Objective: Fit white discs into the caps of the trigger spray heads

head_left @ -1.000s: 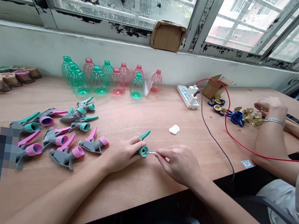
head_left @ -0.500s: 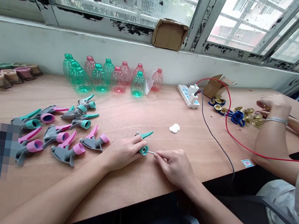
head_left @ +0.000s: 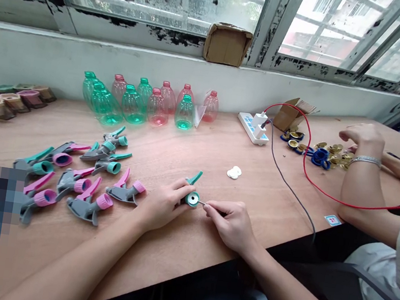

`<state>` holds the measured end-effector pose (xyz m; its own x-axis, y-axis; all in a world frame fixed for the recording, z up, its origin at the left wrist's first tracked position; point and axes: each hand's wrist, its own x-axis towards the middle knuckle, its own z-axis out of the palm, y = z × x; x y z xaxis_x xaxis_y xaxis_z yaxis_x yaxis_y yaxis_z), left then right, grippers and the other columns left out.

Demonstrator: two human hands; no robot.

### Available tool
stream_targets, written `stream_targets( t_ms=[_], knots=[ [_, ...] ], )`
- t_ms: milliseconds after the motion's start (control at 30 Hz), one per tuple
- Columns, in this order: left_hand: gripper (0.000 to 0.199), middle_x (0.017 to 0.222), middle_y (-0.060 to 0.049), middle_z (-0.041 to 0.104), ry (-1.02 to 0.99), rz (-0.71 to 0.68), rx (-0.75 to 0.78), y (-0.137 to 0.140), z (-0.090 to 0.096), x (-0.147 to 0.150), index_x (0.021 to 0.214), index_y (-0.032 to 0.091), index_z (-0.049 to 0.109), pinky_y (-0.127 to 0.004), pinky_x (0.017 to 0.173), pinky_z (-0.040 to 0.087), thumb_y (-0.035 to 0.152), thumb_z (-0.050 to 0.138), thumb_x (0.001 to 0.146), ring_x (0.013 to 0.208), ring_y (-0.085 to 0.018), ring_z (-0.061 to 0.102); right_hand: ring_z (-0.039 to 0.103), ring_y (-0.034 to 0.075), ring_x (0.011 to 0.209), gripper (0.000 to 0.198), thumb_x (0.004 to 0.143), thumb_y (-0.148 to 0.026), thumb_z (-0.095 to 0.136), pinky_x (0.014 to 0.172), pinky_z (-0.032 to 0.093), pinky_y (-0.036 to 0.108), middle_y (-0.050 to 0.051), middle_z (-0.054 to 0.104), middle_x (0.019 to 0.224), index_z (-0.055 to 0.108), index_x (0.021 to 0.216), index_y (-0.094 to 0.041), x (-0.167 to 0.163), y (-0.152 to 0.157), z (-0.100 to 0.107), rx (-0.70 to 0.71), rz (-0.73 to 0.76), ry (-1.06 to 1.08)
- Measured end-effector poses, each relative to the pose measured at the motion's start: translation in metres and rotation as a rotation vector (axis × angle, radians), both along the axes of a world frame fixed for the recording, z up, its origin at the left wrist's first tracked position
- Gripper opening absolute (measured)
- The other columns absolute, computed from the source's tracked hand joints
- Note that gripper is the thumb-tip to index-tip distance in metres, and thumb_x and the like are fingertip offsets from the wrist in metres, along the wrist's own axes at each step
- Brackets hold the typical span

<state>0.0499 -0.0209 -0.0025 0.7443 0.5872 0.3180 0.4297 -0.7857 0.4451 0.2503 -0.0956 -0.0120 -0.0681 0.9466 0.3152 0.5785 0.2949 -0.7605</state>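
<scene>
My left hand point(head_left: 164, 203) is closed round a grey spray trigger head point(head_left: 192, 198) with a teal lever and teal collar. The collar's opening faces me and shows a white disc with a dark hole in the middle. In my right hand point(head_left: 229, 221) a thin metal tool point(head_left: 201, 202) is pinched, its tip at the collar's right rim; its kind I cannot make out. Beyond my hands lies a small pile of white discs point(head_left: 234, 173). Several more grey spray heads point(head_left: 86, 206) with pink or teal parts lie left of my left hand.
Green and pink clear bottles point(head_left: 159, 109) stand along the wall. A power strip point(head_left: 253, 129) has a red cable point(head_left: 308, 160) and a grey cable running from it. At right, a co-worker's hand point(head_left: 367, 136) is near blue and gold round parts point(head_left: 320, 157). Small containers point(head_left: 13, 101) sit far left.
The spray head has turned so its collar opening faces me more, and the white disc inside now shows. My right hand has shifted slightly left with the tool.
</scene>
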Motion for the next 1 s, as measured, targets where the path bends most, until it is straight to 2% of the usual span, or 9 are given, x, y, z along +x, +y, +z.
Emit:
stream_targets(
  t_ms=[267, 467, 767, 900, 1000],
  knots=[
    [0.02, 0.09, -0.001, 0.057, -0.093, 0.091, -0.101, -0.003, 0.004, 0.002, 0.104, 0.021, 0.058, -0.024, 0.065, 0.042, 0.033, 0.056, 0.088, 0.069, -0.012, 0.053, 0.06, 0.014, 0.055, 0.03, 0.088, -0.032, 0.054, 0.052, 0.041, 0.023, 0.001, 0.065, 0.06, 0.074, 0.07, -0.017, -0.003, 0.001, 0.0, 0.009, -0.065, 0.078],
    [0.019, 0.09, -0.001, 0.057, -0.113, 0.074, -0.108, -0.005, 0.004, 0.003, 0.102, 0.021, 0.059, -0.024, 0.065, 0.041, 0.033, 0.058, 0.088, 0.07, -0.011, 0.053, 0.064, 0.017, 0.064, 0.024, 0.087, -0.029, 0.056, 0.059, 0.046, 0.024, 0.002, 0.071, 0.072, 0.076, 0.078, -0.018, -0.008, 0.002, 0.002, 0.007, -0.052, 0.166],
    [0.02, 0.088, -0.001, 0.056, -0.126, 0.071, -0.118, -0.006, 0.006, 0.003, 0.1, 0.02, 0.061, -0.023, 0.062, 0.041, 0.035, 0.059, 0.087, 0.068, -0.011, 0.052, 0.068, 0.019, 0.07, 0.021, 0.086, -0.029, 0.058, 0.065, 0.051, 0.027, 0.002, 0.072, 0.072, 0.077, 0.083, -0.021, -0.012, 0.006, 0.002, 0.012, -0.025, 0.224],
    [0.02, 0.082, 0.001, 0.055, -0.142, 0.106, -0.121, -0.005, 0.007, 0.003, 0.097, 0.02, 0.062, -0.024, 0.062, 0.041, 0.036, 0.062, 0.085, 0.067, -0.011, 0.051, 0.066, 0.018, 0.067, 0.019, 0.083, -0.031, 0.061, 0.059, 0.049, 0.026, 0.004, 0.074, 0.077, 0.077, 0.084, -0.02, -0.002, 0.008, 0.001, -0.005, -0.052, 0.255],
    [0.018, 0.08, 0.001, 0.054, -0.149, 0.133, -0.143, -0.004, 0.006, 0.003, 0.093, 0.019, 0.061, -0.025, 0.063, 0.041, 0.034, 0.064, 0.083, 0.068, -0.012, 0.051, 0.062, 0.017, 0.061, 0.02, 0.08, -0.034, 0.064, 0.052, 0.045, 0.025, 0.005, 0.072, 0.073, 0.076, 0.083, -0.018, 0.02, 0.017, 0.006, -0.009, -0.136, 0.262]
  ],
)
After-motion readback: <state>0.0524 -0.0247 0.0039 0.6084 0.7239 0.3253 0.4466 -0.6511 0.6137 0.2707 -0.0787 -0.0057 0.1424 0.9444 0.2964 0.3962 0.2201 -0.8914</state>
